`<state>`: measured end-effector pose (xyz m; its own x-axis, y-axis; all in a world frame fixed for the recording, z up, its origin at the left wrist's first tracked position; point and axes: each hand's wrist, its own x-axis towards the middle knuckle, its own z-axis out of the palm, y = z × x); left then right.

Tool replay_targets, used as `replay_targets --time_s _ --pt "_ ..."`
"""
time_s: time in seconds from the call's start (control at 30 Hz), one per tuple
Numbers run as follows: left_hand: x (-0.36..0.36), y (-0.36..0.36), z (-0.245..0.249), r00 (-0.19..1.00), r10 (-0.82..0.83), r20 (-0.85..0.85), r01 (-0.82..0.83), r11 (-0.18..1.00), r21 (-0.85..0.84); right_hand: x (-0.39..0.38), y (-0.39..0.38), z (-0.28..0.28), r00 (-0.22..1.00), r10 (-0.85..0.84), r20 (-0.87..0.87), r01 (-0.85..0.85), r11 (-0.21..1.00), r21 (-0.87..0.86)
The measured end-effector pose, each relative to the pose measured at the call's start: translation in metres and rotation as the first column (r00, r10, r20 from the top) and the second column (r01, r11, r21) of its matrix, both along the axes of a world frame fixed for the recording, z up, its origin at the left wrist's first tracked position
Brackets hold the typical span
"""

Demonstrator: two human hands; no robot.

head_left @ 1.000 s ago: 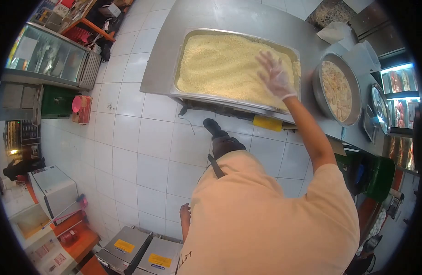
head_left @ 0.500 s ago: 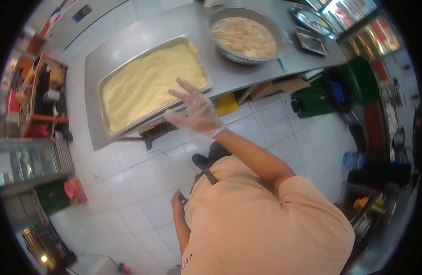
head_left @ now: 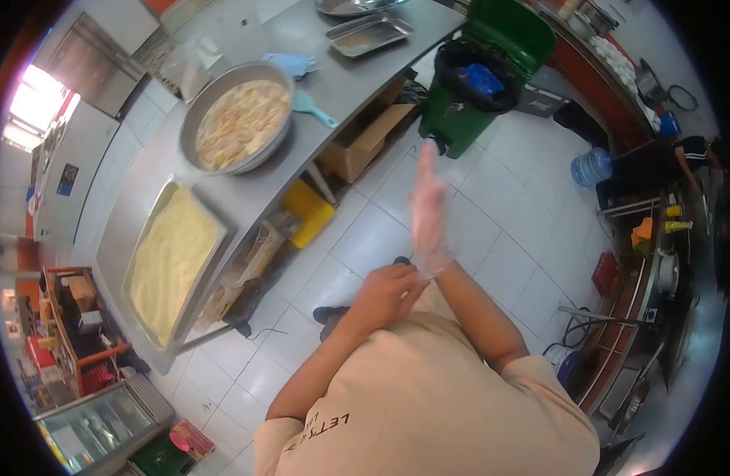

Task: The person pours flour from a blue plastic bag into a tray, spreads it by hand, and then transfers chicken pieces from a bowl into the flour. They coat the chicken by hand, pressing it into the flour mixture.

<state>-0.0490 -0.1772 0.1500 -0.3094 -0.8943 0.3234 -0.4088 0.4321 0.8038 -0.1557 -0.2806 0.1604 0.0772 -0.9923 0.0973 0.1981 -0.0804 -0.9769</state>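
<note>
My right hand (head_left: 430, 210), in a clear plastic glove (head_left: 434, 258), is raised over the tiled floor with its fingers stretched out and nothing in them. My bare left hand (head_left: 388, 295) reaches across to the right wrist, its fingers closed at the loose glove cuff. On the steel table to the left lies a large metal tray (head_left: 214, 255) filled with pale yellow crumbs (head_left: 170, 266). Beyond it stands a big metal bowl (head_left: 281, 139) of pale, wet-looking pieces (head_left: 242, 123). Both hands are apart from tray and bowl.
On the steel table (head_left: 289, 178) are a turquoise-handled tool (head_left: 321, 115), a blue packet (head_left: 289, 63) and a small metal tray (head_left: 369, 36). Past its edge stands a green bin (head_left: 452, 119) with its lid up. A cardboard box (head_left: 365, 147) sits underneath. A water bottle (head_left: 592, 167) is at right.
My gloved right hand has moved away from the crumb tray, out over the floor. My left hand has come up from my side to the glove cuff. The view has turned right.
</note>
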Motion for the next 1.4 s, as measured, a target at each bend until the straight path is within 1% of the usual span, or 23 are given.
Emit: replay_targets --time_s 0.03,0.07,0.1,0.17,0.27,0.33,0.43,0.5,0.53,0.57,0.63,0.67,0.7,0.73,0.8,0.9,0.97,1.1,1.17,1.23,1.3,1.37,1.4 --pt "-0.023 -0.007 0.006 0.995 -0.096 -0.032 0.097 0.995 0.031 -0.032 -0.008 -0.011 0.998 -0.032 0.048 0.031 0.999 0.013" --pt "-0.04 -0.015 0.01 0.993 -0.11 -0.03 0.112 0.993 0.04 -0.061 -0.013 -0.02 0.993 -0.066 0.099 0.063 0.998 0.032" --pt "-0.055 -0.025 0.013 0.982 -0.185 0.032 0.184 0.982 0.045 -0.085 -0.013 -0.022 0.991 -0.081 0.104 0.078 0.996 0.036" --pt "-0.083 -0.043 0.014 0.958 -0.267 0.102 0.264 0.964 0.044 -0.126 -0.013 -0.024 0.973 -0.229 0.007 0.223 0.956 0.192" --pt "-0.117 -0.059 0.001 0.935 -0.338 0.112 0.335 0.941 0.045 -0.174 -0.016 -0.047 0.965 -0.26 -0.026 0.261 0.955 0.141" --pt "-0.132 -0.069 -0.009 0.868 -0.485 0.108 0.474 0.874 0.109 -0.186 -0.019 -0.049 0.967 -0.252 -0.04 0.255 0.96 0.113" --pt "-0.147 -0.083 -0.007 0.82 -0.558 0.128 0.533 0.825 0.185 -0.184 -0.023 -0.032 0.938 -0.325 -0.119 0.335 0.939 0.075" --pt "-0.154 -0.095 -0.013 0.804 -0.581 0.128 0.554 0.809 0.196 -0.197 -0.034 -0.046 0.913 -0.369 0.175 0.314 0.908 0.277" --pt "-0.157 -0.104 -0.017 0.78 -0.614 0.124 0.587 0.785 0.196 -0.204 -0.04 -0.055 0.912 -0.368 0.183 0.313 0.91 0.271" --pt "-0.162 -0.114 -0.02 0.777 -0.615 0.134 0.59 0.785 0.189 -0.211 -0.046 -0.067 0.896 -0.42 0.147 0.362 0.88 0.309" --pt "-0.167 -0.135 -0.025 0.774 -0.612 0.159 0.553 0.778 0.299 -0.225 -0.06 -0.094 0.87 -0.479 0.115 0.419 0.842 0.34" --pt "-0.166 -0.147 -0.025 0.769 -0.619 0.162 0.56 0.773 0.297 -0.231 -0.065 -0.109 0.861 -0.508 -0.005 0.462 0.78 0.422" --pt "-0.164 -0.161 -0.025 0.788 -0.603 0.125 0.552 0.781 0.291 -0.239 -0.073 -0.122 0.845 -0.519 -0.127 0.508 0.706 0.493" --pt "-0.161 -0.176 -0.025 0.806 -0.586 0.086 0.543 0.789 0.288 -0.247 -0.082 -0.135 0.842 -0.525 -0.127 0.512 0.701 0.496" --pt "-0.149 -0.21 -0.026 0.815 -0.574 0.077 0.527 0.789 0.315 -0.26 -0.098 -0.153 0.87 -0.493 0.027 0.331 0.624 0.708" --pt "-0.124 -0.272 -0.052 0.874 -0.471 0.121 0.396 0.835 0.382 -0.267 -0.12 -0.165 0.86 -0.508 -0.055 0.392 0.585 0.71" --pt "-0.105 -0.323 -0.054 0.914 -0.378 0.149 0.291 0.865 0.41 -0.265 -0.135 -0.164 0.843 -0.537 -0.025 0.393 0.584 0.71" --pt "-0.073 -0.429 -0.076 0.931 -0.142 0.337 0.011 0.932 0.362 -0.259 -0.147 -0.206 0.837 -0.548 0.016 0.375 0.594 0.712" --pt "-0.067 -0.481 -0.091 0.935 -0.048 0.351 -0.071 0.946 0.317 -0.253 -0.157 -0.225 0.825 -0.564 0.007 0.369 0.549 0.75" --pt "-0.065 -0.529 -0.11 0.911 0.042 0.409 -0.09 0.991 0.099 -0.249 -0.181 -0.243 0.847 -0.53 -0.035 0.325 0.464 0.824" --pt "-0.064 -0.57 -0.13 0.901 -0.006 0.434 -0.039 0.995 0.095 -0.247 -0.214 -0.286 0.846 -0.528 -0.072 0.314 0.384 0.868" --pt "-0.069 -0.599 -0.158 0.888 -0.05 0.458 0.003 0.995 0.101 -0.248 -0.247 -0.336 0.919 -0.38 -0.108 0.268 0.401 0.876" --pt "-0.069 -0.604 -0.172 0.857 0.007 0.515 0.0 1.0 -0.013 -0.246 -0.275 -0.355 0.946 -0.281 -0.165 0.273 0.41 0.87"
